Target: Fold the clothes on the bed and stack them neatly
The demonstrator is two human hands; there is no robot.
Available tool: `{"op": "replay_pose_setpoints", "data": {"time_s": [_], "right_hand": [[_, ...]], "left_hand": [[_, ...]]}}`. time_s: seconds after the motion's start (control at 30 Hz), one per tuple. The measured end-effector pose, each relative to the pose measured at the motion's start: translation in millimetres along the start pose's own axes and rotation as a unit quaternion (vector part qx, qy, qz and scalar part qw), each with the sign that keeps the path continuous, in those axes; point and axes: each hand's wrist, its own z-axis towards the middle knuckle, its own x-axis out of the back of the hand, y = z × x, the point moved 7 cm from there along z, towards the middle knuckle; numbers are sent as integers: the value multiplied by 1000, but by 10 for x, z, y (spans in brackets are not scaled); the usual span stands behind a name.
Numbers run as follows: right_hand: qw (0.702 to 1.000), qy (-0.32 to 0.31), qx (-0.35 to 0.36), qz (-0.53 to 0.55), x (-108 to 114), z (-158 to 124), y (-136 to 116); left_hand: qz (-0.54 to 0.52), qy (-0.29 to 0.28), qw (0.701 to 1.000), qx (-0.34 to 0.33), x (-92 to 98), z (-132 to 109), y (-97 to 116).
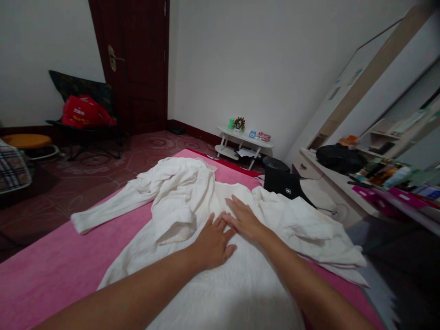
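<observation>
A white long-sleeved garment (240, 279) lies spread over a pink bed cover (51, 261). One sleeve stretches out to the left, and the cloth on both sides is bunched and creased. Flat on the middle of the garment rests my left hand (213, 243), its fingers stretched out and the thumb apart. My right hand (244, 219) lies just beyond it, also flat on the cloth with fingers extended. The fingertips of the two hands meet or overlap slightly. Neither hand grasps the fabric.
A low white table (245, 137) with small items stands by the far wall. A dresser (330, 183) crowded with bottles and a black bag (338, 158) is at right. On the left, a folding chair (82, 82) holds a red bag (82, 112), beside an orange stool (27, 140).
</observation>
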Motion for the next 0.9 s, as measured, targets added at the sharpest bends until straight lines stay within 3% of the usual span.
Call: {"op": "replay_pose_setpoints", "data": {"time_s": [0.07, 0.17, 0.23, 0.33, 0.47, 0.63, 0.73, 0.8, 0.9], "right_hand": [[995, -33, -60, -72, -167, 120, 373], [976, -13, -162, -148, -113, 302, 868], [963, -6, -214, -166, -63, 411, 997], [957, 0, -231, -174, -103, 514, 874], [980, 5, -131, -150, -342, 488, 513], [976, 18, -154, -155, -475, 356, 532], [972, 28, -157, -171, -466, 346, 535], [971, 32, -158, -178, -458, 341, 521], [970, 30, -163, -180, -457, 333, 508]], "left_hand": [[-7, 3, 1000, 0, 16, -5, -2], [-15, 1, 1000, 1, 38, -12, -1], [-20, -2, 1000, 3, 47, -12, -1], [-26, -3, 1000, 9, 50, -5, -11], [-33, 0, 999, 8, 26, 0, -26], [-35, -39, 999, 9, 82, -83, 17], [-51, -97, 994, -12, 316, -211, 111], [-65, -109, 992, -10, 580, -313, 116], [-20, -25, 998, 60, 1063, -478, -108]]}}
